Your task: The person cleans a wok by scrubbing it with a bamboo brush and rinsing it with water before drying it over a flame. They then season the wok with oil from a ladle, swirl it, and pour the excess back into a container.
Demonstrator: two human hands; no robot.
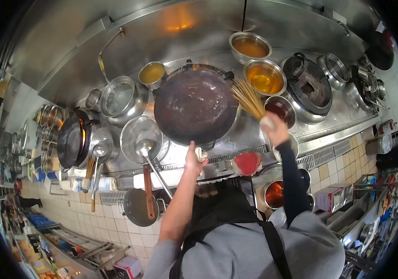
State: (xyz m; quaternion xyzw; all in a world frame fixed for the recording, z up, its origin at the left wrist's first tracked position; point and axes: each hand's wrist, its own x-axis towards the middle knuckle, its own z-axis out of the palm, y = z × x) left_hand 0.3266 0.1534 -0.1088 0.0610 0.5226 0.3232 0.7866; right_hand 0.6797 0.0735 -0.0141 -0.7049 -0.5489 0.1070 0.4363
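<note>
Gripping a bamboo brush (247, 100) at its bound end, the right hand (275, 130), fingers closed, holds it beside the right rim of a broad dark wok (194, 107), at the centre of a steel counter. The left hand (195, 160) is curled around a folded white cloth (200, 154) at the wok's near edge; whether it also has the loop handle there cannot be told. The bristles fan out between the wok and a bowl of amber liquid (265, 78) on its right, so a wide swing could clip that bowl and spill it. Should the wok be hot, a slipped cloth could leave bare fingers against metal. A loose hold might let the wok rock or slide, perhaps knocking the strainer (136, 132) and ladle (144, 148) just to its left.
</note>
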